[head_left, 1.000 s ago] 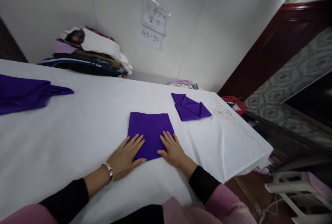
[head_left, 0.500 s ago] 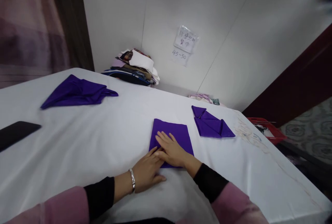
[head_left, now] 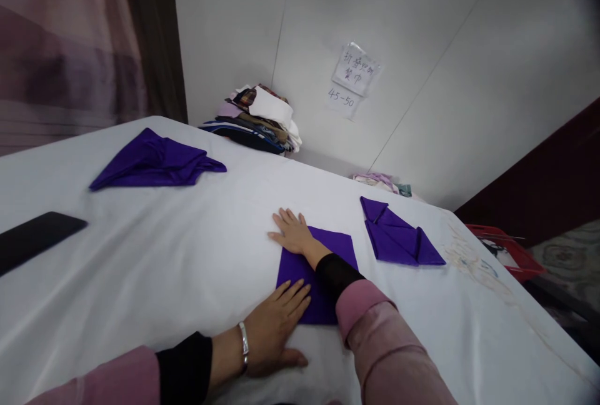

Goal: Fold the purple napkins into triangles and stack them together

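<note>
A purple cloth napkin (head_left: 328, 289), folded into a flat square, lies in front of me on the white tablecloth (head_left: 187, 267). My left hand (head_left: 276, 324), with a silver bracelet at its wrist, lies flat with its fingertips on the napkin's near left edge. Its thumb rests on the tablecloth. Across the napkin reaches my right hand (head_left: 291, 231), fingers spread, at the far left corner. Part of the napkin is hidden under my right forearm. Neither hand grips anything.
To the right lies a folded purple napkin (head_left: 398, 236); a looser purple cloth (head_left: 154, 161) lies far left. A black flat object (head_left: 42, 236) sits at the left edge. Piled clothes (head_left: 262, 117) stand by the wall. A red basket (head_left: 520, 261) is beyond the table's right side.
My right hand has moved from beside my left hand to the napkin's far left corner, its fingers spreading. The left hand still rests at the near left edge. The view has shifted slightly.
</note>
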### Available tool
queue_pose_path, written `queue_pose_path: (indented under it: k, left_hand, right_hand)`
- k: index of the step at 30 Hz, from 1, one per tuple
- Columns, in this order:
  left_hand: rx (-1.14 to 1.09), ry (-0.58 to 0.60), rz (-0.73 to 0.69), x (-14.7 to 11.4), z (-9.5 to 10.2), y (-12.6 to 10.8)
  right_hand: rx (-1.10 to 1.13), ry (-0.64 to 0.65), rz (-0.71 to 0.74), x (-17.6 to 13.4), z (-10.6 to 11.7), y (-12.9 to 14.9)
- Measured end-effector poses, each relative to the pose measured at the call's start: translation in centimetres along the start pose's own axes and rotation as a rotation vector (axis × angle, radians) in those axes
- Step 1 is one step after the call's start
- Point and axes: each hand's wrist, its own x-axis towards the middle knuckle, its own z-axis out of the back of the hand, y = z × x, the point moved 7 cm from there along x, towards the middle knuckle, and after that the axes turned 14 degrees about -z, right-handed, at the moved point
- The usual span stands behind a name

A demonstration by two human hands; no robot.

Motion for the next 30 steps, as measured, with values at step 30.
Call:
queue_pose_path:
  k: [30]
  left_hand:
    - [0.286,-0.355,0.262,3.0,6.7,9.5]
  right_hand:
    - [0.056,-0.115,-0.234,-6.8,1.7,-6.9]
